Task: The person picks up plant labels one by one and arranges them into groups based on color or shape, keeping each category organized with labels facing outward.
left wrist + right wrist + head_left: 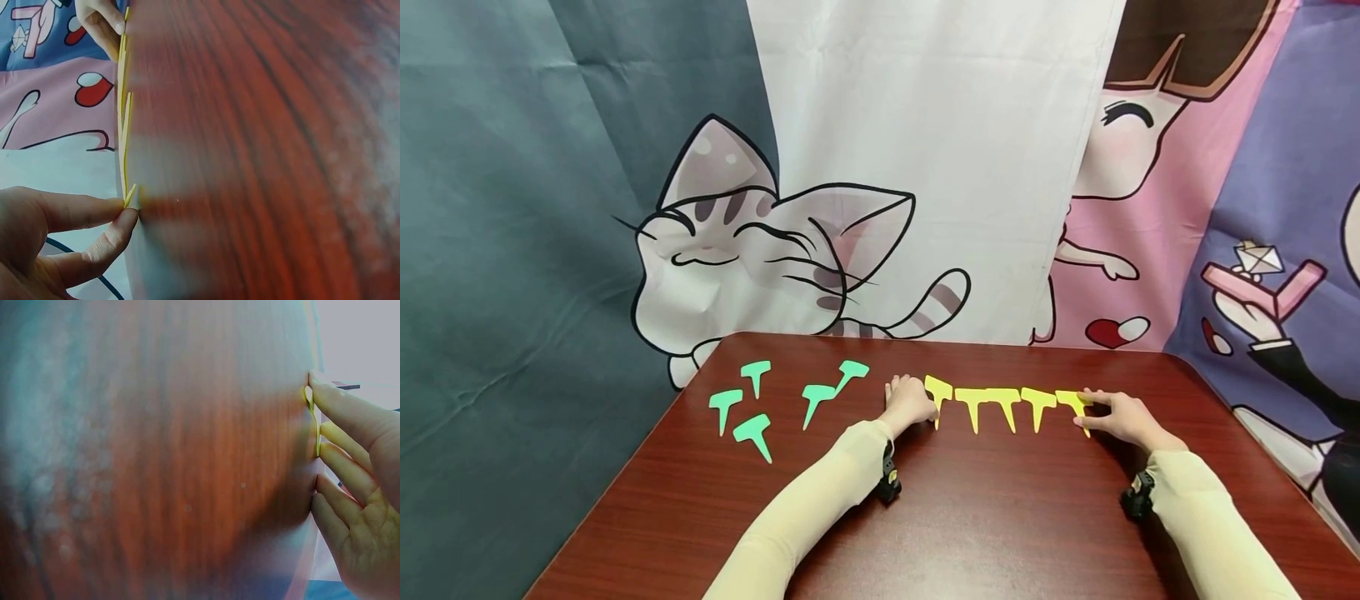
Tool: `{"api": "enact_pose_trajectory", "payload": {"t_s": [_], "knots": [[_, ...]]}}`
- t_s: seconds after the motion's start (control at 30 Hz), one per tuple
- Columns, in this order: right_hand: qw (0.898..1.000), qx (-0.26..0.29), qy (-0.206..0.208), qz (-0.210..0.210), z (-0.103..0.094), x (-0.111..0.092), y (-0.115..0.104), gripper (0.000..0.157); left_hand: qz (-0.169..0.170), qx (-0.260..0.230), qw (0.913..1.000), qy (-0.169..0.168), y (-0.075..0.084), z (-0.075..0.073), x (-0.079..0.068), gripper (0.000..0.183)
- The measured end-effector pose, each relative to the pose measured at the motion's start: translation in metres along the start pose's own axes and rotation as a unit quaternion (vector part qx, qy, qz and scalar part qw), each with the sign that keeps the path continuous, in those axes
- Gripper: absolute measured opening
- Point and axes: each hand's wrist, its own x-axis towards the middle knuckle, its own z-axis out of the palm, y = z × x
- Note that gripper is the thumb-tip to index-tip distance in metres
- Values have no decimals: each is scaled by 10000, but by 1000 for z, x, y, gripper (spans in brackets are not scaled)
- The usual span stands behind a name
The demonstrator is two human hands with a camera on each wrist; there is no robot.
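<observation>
Several yellow T-shaped plant labels (pixel 1003 398) lie in a row across the table, heads away from me and stems toward me. At the row's left end, my left hand (pixel 910 402) pinches the edge of a yellow plant label (pixel 130 196) between thumb and finger. My right hand (pixel 1122 418) is at the opposite end, holding the last yellow plant label (pixel 1070 400) with thumb and fingertips. The right wrist view shows that label (pixel 318 440) edge-on against the fingers. Neighbouring heads touch or lie close; the leftmost label is slightly tilted.
Several green T-shaped plant labels (pixel 752 429) lie scattered on the left part of the brown wooden table (pixel 985 517). Behind the table hangs a cloth backdrop (pixel 940 108) printed with a cartoon cat and figures. A small black device is strapped to each wrist.
</observation>
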Motion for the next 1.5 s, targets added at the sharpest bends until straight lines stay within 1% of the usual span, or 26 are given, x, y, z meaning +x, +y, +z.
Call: {"api": "enact_pose_trajectory", "payload": {"t_s": [0.3, 0.57, 0.8, 0.9, 1.17, 1.37, 1.5], "knots": [[10000, 7, 5, 13, -1, 1, 0, 74, -48, -147, 9999, 23, 2, -2, 0, 17], [10000, -58, -20, 10, 0, 1, 2, 74, -62, -90, 9999, -72, 4, -2, 0, 16], [10000, -52, 42, -38, 0, 0, 0, 74, -103, -76, 9998, -147, 4, -3, 1, 16], [9999, -90, 52, -51, 0, 0, 0, 74, -84, -20, 9998, -183, 5, -3, 2, 16], [9999, -73, 67, -50, -1, -1, 1, 73, 63, 184, 9997, -140, 7, -3, 1, 17], [10000, -34, 23, -12, -1, -1, 0, 74, 91, 394, 9991, -132, 10, -5, -2, 16], [10000, 6, 22, -10, -1, 0, 0, 73, 92, 450, 9989, -97, 9, -5, -2, 17]]}}
